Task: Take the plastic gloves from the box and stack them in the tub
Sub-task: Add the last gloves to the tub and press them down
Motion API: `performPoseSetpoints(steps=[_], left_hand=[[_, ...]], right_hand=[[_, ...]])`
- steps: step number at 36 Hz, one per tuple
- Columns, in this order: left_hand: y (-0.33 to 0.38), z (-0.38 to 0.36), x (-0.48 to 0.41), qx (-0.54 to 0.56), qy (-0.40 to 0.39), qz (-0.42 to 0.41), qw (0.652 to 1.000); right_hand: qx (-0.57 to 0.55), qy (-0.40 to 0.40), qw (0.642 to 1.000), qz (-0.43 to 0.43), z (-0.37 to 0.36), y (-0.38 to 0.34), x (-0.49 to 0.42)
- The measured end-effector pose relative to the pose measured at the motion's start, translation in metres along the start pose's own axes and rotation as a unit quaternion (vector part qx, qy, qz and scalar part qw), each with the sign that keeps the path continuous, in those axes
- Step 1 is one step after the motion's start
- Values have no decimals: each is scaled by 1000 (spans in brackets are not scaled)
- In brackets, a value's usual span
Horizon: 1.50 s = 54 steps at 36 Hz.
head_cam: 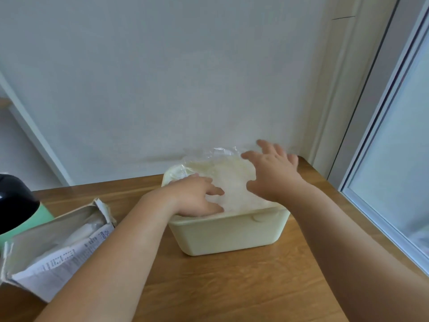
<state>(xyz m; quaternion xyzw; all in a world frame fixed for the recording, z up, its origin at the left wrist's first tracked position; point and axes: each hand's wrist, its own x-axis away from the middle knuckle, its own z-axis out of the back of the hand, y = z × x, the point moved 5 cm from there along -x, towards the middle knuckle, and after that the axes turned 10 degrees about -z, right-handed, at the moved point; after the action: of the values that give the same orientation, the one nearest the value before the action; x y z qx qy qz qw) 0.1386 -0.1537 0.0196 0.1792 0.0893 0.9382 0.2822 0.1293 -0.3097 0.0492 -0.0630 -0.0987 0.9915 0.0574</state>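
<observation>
while both your hands are over the tub [232, 235], neither grip is grasping anything. your left hand [197, 196] rests on the pile of plastic gloves [229, 180] at the tub's near left corner, fingers spread and released. your right hand [271, 173] is splayed open over the tub's right half, too blurred to tell whether it presses the pile or hangs just above it. the gloves fill the tub to its rim and bulge above it at the far side. this reads as the settling step, flattening what is already in.

the next move turns on the box [53, 256]. it lies on the worktop [209, 287] to the left of the tub and nearer to you, well apart from it. it is torn open, with its ragged flap at the end nearest the tub, and its long axis runs from your near left up toward the tub's left wall. pale plastic shows inside, likely more gloves. your left hand is the nearer one, so reach with it along that axis and let the right hold the pile down. a black and green thing [16, 205] stands just beyond the box, further left of the tub; keep your forearm off it.
</observation>
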Motion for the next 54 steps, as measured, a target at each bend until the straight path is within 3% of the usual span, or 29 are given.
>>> performPoseSetpoints(steps=[5, 10, 15, 18, 21, 28, 35, 41, 44, 47, 51, 54], left_hand=[[-4, -4, -5, 9, -65, -22, 998], [-5, -12, -8, 18, -93, -23, 995], [-2, -17, -15, -18, -112, -32, 993], [-3, -16, -16, -11, -99, -37, 994], [-12, -9, -14, 43, -13, -35, 998], [-27, 28, 31, 99, 259, -30, 960], [-61, 32, 96, 174, 391, 5, 904], [-111, 15, 160, 143, 392, 108, 902], [-128, 3, 181, 119, 368, 160, 908], [-140, -11, 186, 93, 291, 197, 932], [-148, -25, 178, 57, 191, 207, 958], [-150, -24, 176, 87, 192, 188, 959]], right_hand=[[-4, -91, 989, 116, -10, -20, -8], [92, -326, 940, 41, -55, -11, -12], [145, -372, 917, 6, -71, -6, -16], [117, -372, 921, -4, -71, -4, -17], [54, -331, 942, -7, -60, -3, -14], [-51, -87, 995, 9, -9, -15, -6], [-284, 11, 955, 84, 14, -83, 26], [-383, -25, 910, 159, -8, -163, 49], [-364, -69, 911, 181, -34, -194, 57], [-341, -130, 913, 184, -62, -218, 58], [-299, -166, 922, 182, -83, -231, 58], [-262, -180, 931, 181, -92, -232, 55]])
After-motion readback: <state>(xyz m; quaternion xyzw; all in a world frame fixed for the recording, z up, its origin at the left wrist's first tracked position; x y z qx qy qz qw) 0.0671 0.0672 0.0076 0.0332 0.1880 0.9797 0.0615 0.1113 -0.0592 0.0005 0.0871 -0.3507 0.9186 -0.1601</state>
